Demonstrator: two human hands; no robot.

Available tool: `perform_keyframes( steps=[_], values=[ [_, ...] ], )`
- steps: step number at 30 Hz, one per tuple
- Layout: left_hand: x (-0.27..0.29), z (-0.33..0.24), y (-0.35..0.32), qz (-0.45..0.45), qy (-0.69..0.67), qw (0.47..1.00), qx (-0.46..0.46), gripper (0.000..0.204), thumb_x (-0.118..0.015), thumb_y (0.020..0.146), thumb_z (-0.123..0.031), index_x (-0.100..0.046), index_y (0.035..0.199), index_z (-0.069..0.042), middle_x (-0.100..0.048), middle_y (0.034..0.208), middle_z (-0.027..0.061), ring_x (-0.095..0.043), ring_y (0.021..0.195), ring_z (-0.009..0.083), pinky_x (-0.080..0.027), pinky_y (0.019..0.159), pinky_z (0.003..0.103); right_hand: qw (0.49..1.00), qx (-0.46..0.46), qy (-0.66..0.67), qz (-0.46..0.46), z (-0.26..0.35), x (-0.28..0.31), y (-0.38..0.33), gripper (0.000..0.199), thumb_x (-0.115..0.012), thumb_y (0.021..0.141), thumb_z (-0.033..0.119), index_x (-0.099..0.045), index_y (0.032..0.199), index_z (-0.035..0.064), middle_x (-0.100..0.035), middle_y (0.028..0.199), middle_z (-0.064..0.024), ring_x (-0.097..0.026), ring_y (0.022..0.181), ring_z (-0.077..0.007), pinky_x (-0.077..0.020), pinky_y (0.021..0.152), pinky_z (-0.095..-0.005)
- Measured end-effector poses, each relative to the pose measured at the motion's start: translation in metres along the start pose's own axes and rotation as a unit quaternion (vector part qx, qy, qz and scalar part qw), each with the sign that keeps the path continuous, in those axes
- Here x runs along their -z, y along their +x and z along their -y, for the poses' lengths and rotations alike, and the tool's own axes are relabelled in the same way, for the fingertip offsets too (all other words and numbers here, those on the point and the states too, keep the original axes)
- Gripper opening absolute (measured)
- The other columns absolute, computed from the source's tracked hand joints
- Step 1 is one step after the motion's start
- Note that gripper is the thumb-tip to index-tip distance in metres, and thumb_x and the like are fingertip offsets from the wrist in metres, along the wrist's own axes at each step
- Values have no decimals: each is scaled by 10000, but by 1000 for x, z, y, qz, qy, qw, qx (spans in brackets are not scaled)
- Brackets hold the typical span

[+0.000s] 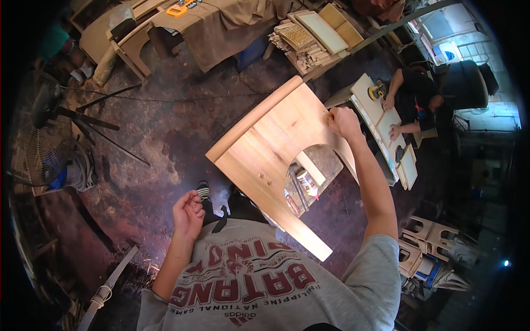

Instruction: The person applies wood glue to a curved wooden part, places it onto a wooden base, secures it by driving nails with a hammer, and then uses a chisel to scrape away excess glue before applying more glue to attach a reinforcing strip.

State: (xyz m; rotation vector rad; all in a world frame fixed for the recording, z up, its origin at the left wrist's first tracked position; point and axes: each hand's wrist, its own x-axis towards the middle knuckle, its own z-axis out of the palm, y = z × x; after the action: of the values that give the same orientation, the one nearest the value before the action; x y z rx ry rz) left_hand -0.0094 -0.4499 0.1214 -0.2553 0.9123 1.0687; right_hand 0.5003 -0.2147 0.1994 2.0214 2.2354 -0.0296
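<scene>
A pale wooden stool-like piece (251, 148) stands tilted before me, with a rounded rail along its far left edge and an arched cutout in its side panel. My right hand (345, 122) is at the panel's far right part, fingers pinched against the wood; anything in them is hidden. Small round marks, holes or plugs, show nearer me on the panel. My left hand (189, 214) hovers left of the piece, apart from it, fingers curled together; what it holds, if anything, cannot be made out. Through the cutout a white glue bottle (307, 183) with a red tip shows.
A standing fan (44, 149) with splayed legs is at left. Behind are a cloth-covered bench (204, 27) and stacked wood pieces (309, 41). At right a co-worker (417, 102) works at a table (375, 121) beside a yellow sander (376, 91). Wooden frames (428, 237) lie lower right.
</scene>
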Motion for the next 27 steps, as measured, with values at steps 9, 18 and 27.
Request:
perform_keyframes(
  steps=[9, 18, 27],
  values=[
    [-7, 0, 4, 2, 0, 1000, 8, 207, -553, 1025, -231, -667, 1033, -59, -655, 854, 28, -502, 597, 108, -386, 542, 266, 988, 87, -100, 75, 1, 8, 9, 168, -643, 794, 158, -764, 820, 44, -734, 834, -229, -735, 816, -391, -587, 781, -477],
    [-8, 3, 3, 13, -22, 1000, -5, 224, -525, 1039, -218, -661, 1073, -42, -668, 864, 40, -510, 613, 101, -398, 547, 259, 978, 116, -133, 111, 6, 10, 12, 163, -641, 775, 117, -763, 840, 30, -745, 861, -228, -747, 845, -373, -594, 797, -458],
    [-34, 13, 9, 18, -20, 1000, 10, 209, -529, 1043, -220, -649, 1047, -49, -653, 860, 40, -479, 603, 115, -379, 552, 271, 987, 96, -92, 88, -2, 5, 11, 173, -639, 767, 102, -762, 861, 26, -741, 856, -233, -741, 833, -391, -598, 790, -474]
  ],
)
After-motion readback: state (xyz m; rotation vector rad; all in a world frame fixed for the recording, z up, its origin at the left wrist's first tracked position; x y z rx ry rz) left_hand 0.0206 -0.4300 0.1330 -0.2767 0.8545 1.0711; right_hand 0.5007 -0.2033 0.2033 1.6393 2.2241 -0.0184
